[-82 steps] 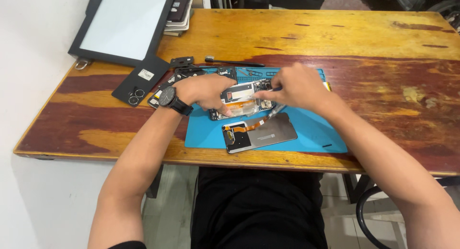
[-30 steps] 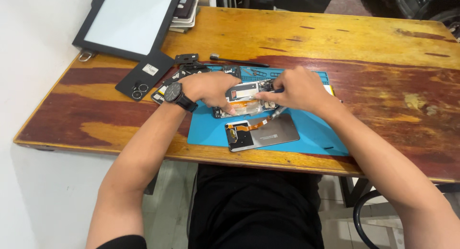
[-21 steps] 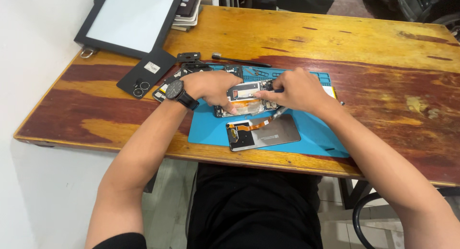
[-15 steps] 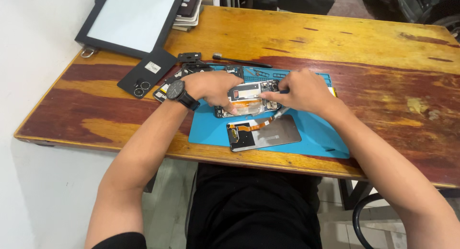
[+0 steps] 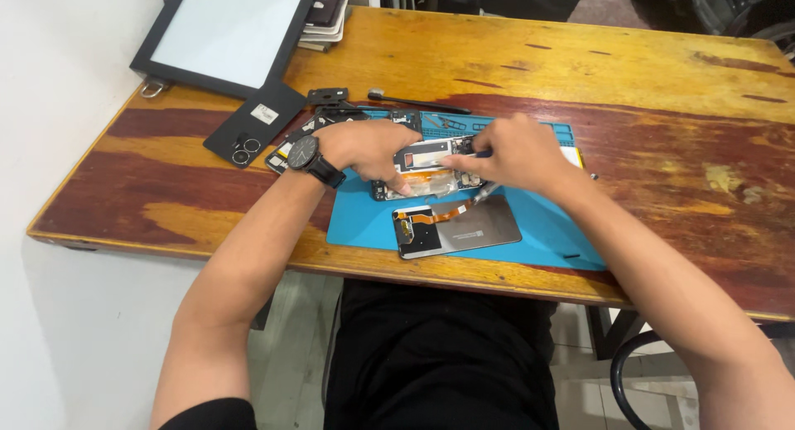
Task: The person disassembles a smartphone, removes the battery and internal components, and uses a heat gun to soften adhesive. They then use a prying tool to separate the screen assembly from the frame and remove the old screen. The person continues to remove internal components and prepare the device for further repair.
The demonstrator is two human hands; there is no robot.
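Wood grain runs under everything: the worn wooden table (image 5: 530,57) carries a large black-framed flat panel (image 5: 228,33) at its far left corner, then a blue rectangular work mat (image 5: 538,231), a black phone back cover (image 5: 252,124) and a detached grey screen panel (image 5: 468,227) with an orange flex cable. On the mat, your left hand (image 5: 373,148) presses down on the opened phone body (image 5: 426,165). Your right hand (image 5: 513,153) pinches a thin tool over it; your fingers hide the tip.

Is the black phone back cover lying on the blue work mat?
No, the black back cover lies on bare wood left of the blue mat.
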